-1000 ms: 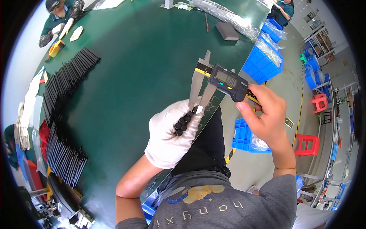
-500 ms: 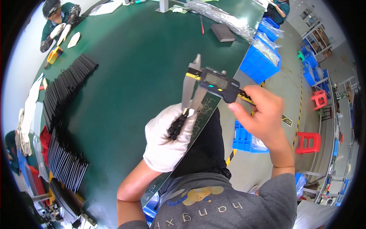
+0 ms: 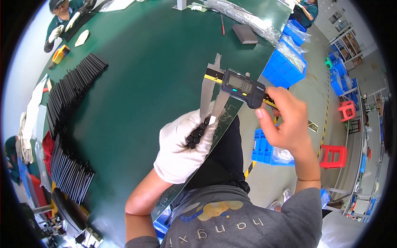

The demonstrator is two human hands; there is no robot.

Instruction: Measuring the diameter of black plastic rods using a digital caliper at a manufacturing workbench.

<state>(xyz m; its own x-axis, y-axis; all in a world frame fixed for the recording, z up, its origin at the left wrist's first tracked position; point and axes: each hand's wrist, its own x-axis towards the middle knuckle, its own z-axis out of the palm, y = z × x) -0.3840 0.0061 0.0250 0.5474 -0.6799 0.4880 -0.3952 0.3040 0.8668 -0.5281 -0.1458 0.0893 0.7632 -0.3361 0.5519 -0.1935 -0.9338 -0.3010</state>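
Note:
My left hand [image 3: 175, 149], in a white glove, is closed round a bundle of thin black rods [image 3: 196, 138], whose round ends point toward me. My bare right hand [image 3: 288, 120] grips a digital caliper [image 3: 244, 88] by the beam end, with the thumb under its slider. The caliper's long jaws are spread and reach down to the top of the bundle, by the gloved fingers. A small white patch shows at one jaw tip; whether the jaws touch a rod I cannot tell.
On the green table [image 3: 136, 91], a long row of black rods [image 3: 74, 91] lies at left, with shinier rods [image 3: 72, 177] nearer me. A dark box [image 3: 245, 34] and plastic wrap [image 3: 248, 20] lie at the far right. Blue crates [image 3: 285, 66] stand beside the table. A co-worker [image 3: 66, 18] sits far left.
The caliper and both hands have shifted slightly to the right in the picture. The caliper's display is sharper now. My grip on the rods and on the caliper looks the same.

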